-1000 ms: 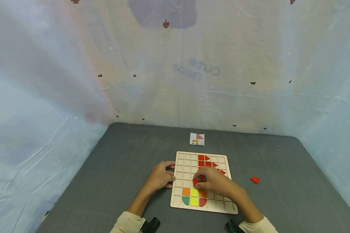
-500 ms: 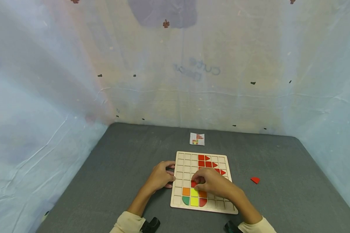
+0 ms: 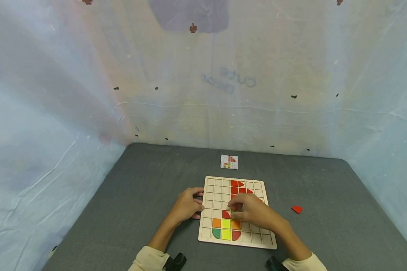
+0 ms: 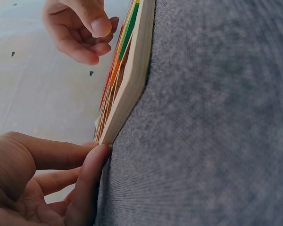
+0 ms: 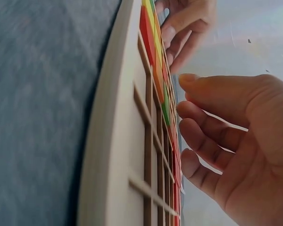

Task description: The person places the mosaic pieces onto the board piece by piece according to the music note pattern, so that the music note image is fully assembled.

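A wooden grid board [image 3: 254,237] lies on the table. My left hand [image 3: 186,204] is at its left side, thumb and forefinger pinching the board's edge in the left wrist view. Over the middle of the board, my right hand [image 3: 252,210] has loosely bent fingers with nothing between them. By its thumb, a red quarter-circle piece [image 3: 225,214] sits in a cell above a yellow square [image 3: 225,224]. A green piece [image 5: 166,107] beside it is mostly hidden in the head view. Orange squares [image 3: 216,223] and a green quarter-circle [image 3: 216,233] fill lower cells; red squares [image 3: 234,183] fill upper ones.
A loose red piece [image 3: 296,209] lies on the grey table [image 3: 325,226] right of the board. Behind the board is a small printed card [image 3: 229,162] with a coloured grid pattern. A pale sheet [image 3: 203,124] hangs around the table's back and sides.
The red quarter-circle, earlier under my right fingers, now lies uncovered in its cell. My right hand has let go of it and shifted slightly right. My left hand has stayed put.
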`<state>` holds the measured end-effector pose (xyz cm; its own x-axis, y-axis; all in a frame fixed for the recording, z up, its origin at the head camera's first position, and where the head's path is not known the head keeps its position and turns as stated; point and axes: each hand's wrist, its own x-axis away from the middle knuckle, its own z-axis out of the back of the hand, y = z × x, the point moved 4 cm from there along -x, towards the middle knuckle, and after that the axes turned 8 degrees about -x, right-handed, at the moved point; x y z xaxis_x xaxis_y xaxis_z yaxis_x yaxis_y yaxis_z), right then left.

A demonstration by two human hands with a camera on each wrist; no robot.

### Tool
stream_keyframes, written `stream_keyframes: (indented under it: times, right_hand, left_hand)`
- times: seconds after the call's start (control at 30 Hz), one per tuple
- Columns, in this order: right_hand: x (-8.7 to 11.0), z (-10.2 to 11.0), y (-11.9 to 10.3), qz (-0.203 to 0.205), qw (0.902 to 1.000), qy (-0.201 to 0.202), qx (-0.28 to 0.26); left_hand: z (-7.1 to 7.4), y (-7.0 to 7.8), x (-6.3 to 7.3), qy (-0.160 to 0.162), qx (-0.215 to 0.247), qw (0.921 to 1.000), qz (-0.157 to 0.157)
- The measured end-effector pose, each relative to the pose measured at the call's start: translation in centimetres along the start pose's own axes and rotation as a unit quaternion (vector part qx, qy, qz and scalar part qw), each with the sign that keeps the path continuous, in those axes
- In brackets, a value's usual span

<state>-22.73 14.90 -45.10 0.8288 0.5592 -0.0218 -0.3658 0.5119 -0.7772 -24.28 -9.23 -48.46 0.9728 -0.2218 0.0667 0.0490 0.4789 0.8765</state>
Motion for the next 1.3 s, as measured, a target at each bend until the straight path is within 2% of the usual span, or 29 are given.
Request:
stream_keyframes:
  times: [0.37, 0.6, 0.97, 1.3]
  right_hand:
    - [1.7, 2.2, 1.8, 0.011, 0.9992, 0.037, 0.009]
    - [3.3, 4.1, 2.9, -0.014, 0.9983, 0.055, 0.011]
    - [6.0, 7.0, 4.9, -0.055, 0.9909, 0.102, 0.069]
    - [8.6, 9.0, 7.1, -0.087, 0.9861, 0.119, 0.078]
  left_hand:
    - [0.0, 0.0, 0.0, 0.001, -0.002, 1.0, -0.004]
    - [0.0, -0.2, 0.0, 0.003, -0.001, 1.0, -0.002]
    - [-0.1, -0.3, -0.1, 0.004, -0.007, 0.9999, 0.008]
    - [-0.2, -0.3, -0.1, 0.006, -0.009, 0.9999, 0.006]
